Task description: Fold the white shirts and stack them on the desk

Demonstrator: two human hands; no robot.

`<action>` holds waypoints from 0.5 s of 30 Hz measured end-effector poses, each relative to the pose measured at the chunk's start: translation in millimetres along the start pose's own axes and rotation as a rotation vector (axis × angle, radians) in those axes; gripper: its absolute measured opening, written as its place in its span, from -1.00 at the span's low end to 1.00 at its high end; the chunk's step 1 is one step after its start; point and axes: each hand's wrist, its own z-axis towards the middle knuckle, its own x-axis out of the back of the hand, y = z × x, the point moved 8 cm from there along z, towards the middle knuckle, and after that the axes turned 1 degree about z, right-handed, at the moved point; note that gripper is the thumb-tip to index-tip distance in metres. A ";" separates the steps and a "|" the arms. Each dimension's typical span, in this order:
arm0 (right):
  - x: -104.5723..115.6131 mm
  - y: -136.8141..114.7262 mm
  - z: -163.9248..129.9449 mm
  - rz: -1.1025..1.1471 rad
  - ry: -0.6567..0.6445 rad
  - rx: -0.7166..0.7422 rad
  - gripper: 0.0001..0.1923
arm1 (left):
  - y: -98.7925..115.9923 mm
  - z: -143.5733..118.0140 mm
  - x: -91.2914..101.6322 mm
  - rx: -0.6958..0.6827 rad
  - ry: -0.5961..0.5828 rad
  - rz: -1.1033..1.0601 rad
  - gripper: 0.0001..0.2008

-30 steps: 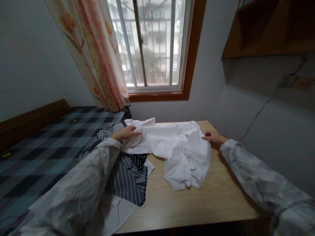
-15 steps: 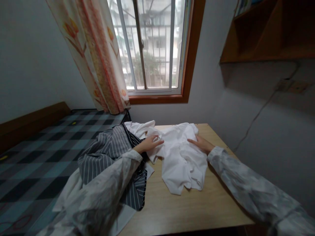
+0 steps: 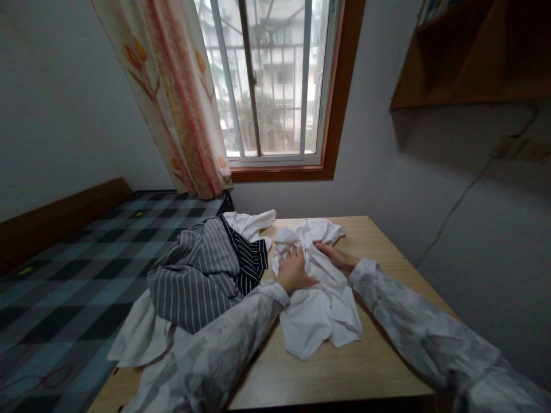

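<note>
A crumpled white garment, perhaps a shirt, lies on the light wooden table. My left hand presses on its left side with the fingers spread. On the garment's right side rests my right hand, its fingers stretched out and pointing left. The undersides of both hands are hidden. Left of my left hand is a heap with a grey striped garment that has a dark striped band. White cloth shows from under this heap, and more white fabric lies behind it.
A bed with a checked cover stands against the table's left side. Behind the table are a wall, a window and a flowered curtain. A wooden shelf hangs at upper right, with a cable running down the wall.
My left hand has moved right, away from the striped heap and onto the white garment. The garment's left side is now bunched inward. My right hand has shifted slightly left.
</note>
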 end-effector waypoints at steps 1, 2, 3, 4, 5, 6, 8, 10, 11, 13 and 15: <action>5.6 1.8 1.8 -0.022 -0.006 -0.031 -0.56 | 1.3 -1.8 0.8 0.023 0.006 0.028 0.30; 14.2 1.2 3.5 -0.068 0.004 -0.043 -0.63 | 3.7 -3.3 1.0 0.022 -0.011 0.033 0.25; 26.1 -2.6 4.9 -0.145 0.036 -0.028 -0.70 | 5.8 -4.7 1.7 0.012 -0.033 0.026 0.17; 40.2 -8.8 5.7 -0.246 0.085 0.003 -0.78 | 6.9 -5.9 3.4 0.000 -0.054 0.018 0.09; 55.9 -17.3 5.5 -0.370 0.151 0.049 -0.84 | 7.1 -7.0 5.9 -0.019 -0.073 0.014 0.02; 71.9 -28.0 3.8 -0.516 0.234 0.111 -0.87 | 6.5 -7.8 8.6 -0.047 -0.091 0.016 -0.03; 97.5 -49.5 -2.5 -0.788 0.371 0.259 -0.75 | 4.7 -9.6 13.4 -0.149 -0.138 0.022 -0.07; 109.3 -57.4 -6.2 -0.938 0.345 0.365 -0.43 | 2.3 -12.1 17.3 -0.288 -0.199 0.018 -0.05; 111.3 -54.6 -5.9 -0.973 0.273 0.384 -0.25 | 1.1 -13.9 19.2 -0.358 -0.232 0.014 -0.04; 112.3 -39.4 -3.2 -0.984 0.089 0.350 0.04 | -0.9 -18.8 24.0 -0.480 -0.279 0.016 -0.04; 114.7 -21.1 0.4 -0.925 -0.033 0.257 0.19 | -1.3 -25.6 31.7 -0.553 -0.262 0.039 -0.06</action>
